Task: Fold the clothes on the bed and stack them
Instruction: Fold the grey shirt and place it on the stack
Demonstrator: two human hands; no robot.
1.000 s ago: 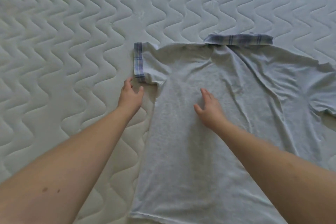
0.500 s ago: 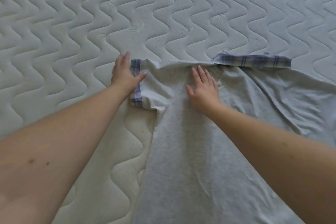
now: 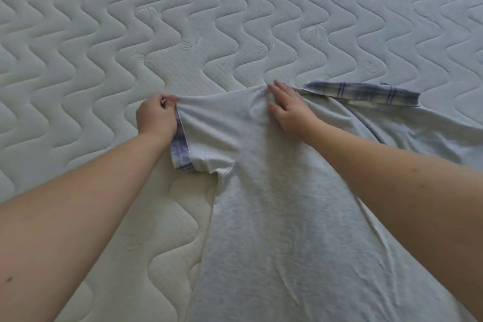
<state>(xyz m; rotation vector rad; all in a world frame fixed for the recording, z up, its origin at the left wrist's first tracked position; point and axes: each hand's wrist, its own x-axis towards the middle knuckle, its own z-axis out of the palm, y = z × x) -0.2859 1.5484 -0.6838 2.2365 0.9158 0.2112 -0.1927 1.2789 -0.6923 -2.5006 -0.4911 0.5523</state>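
Note:
A light grey t-shirt (image 3: 274, 230) with blue plaid trim lies spread flat on the bed, collar (image 3: 363, 93) at the far side. My left hand (image 3: 156, 117) pinches the top edge of the left sleeve (image 3: 206, 136), lifting it slightly; the plaid cuff (image 3: 180, 151) hangs just below my hand. My right hand (image 3: 290, 110) lies flat with straight fingers on the shoulder area, beside the collar, pressing the fabric down. The shirt's right side runs off past my right forearm.
The bed is a white quilted mattress (image 3: 104, 47) with a wavy stitched pattern, filling the whole view around the shirt. No other clothes or objects show in this view.
My left hand went from resting flat on the sleeve cuff to pinching the sleeve's upper edge and raising it. My right hand slid a little further up the shoulder toward the collar.

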